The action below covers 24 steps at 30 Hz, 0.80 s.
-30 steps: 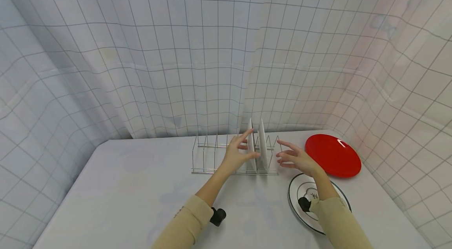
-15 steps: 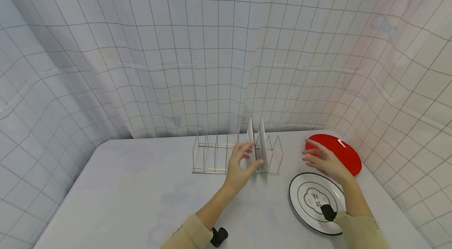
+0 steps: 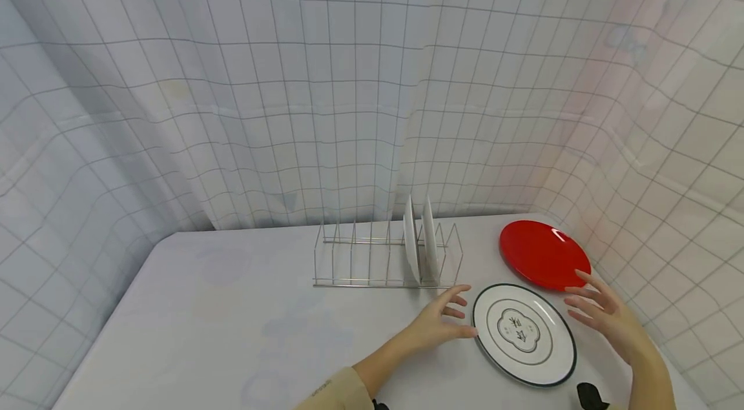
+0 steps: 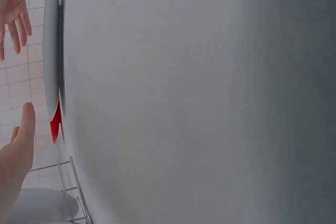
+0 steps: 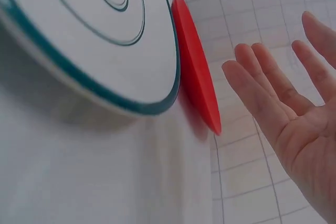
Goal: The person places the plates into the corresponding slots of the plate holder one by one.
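Note:
A white oval plate (image 3: 540,358) with a dark rim and a printed emblem lies flat on the table at the front right. On its left my left hand (image 3: 438,325) has fingers and thumb spread, the thumb tip right at the rim in the head view. To the right of the plate my right hand (image 3: 607,316) is spread and holds nothing; in the right wrist view its fingers (image 5: 273,77) are extended. Behind the white plate lies a red oval plate (image 3: 540,252), whose front edge the right fingertips overlap in the head view. Teal shows along the white plate's rim (image 5: 157,106) up close.
A wire dish rack (image 3: 360,282) stands at the back middle of the table, with two white plates (image 3: 430,242) upright in its right part. A white gridded curtain (image 3: 325,106) closes off the back and both sides of the table (image 3: 192,319).
My left hand has moved from the upright plates in the rack to the right and nearer, beside the white plate. My right hand has moved right and nearer, uncovering the white plate.

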Each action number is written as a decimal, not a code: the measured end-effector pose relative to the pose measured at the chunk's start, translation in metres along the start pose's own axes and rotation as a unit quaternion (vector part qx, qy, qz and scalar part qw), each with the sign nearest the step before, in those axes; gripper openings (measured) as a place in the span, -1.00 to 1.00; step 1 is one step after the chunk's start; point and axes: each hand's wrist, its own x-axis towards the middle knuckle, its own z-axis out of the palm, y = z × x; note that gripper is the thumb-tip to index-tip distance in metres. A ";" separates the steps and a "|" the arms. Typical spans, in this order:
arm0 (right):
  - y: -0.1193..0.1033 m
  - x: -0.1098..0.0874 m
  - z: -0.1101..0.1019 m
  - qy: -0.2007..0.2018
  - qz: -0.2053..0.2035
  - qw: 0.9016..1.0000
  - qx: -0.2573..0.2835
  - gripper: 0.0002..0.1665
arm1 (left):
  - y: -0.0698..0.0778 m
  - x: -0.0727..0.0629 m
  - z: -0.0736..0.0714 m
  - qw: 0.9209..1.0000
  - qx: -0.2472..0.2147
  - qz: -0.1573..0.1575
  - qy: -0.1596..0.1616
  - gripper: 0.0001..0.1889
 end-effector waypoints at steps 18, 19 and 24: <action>0.033 -0.035 0.006 0.014 0.245 0.969 0.000 -0.21 | -0.020 0.019 0.027 0.971 -0.195 -0.136 0.026 -0.23; 0.034 -0.035 0.007 0.011 0.254 0.967 0.003 -0.23 | -0.021 0.019 0.027 0.969 -0.201 -0.140 0.023 -0.23; 0.038 -0.037 0.010 -0.001 0.255 0.967 0.018 -0.49 | -0.024 0.019 0.027 0.963 -0.220 -0.155 0.007 -0.25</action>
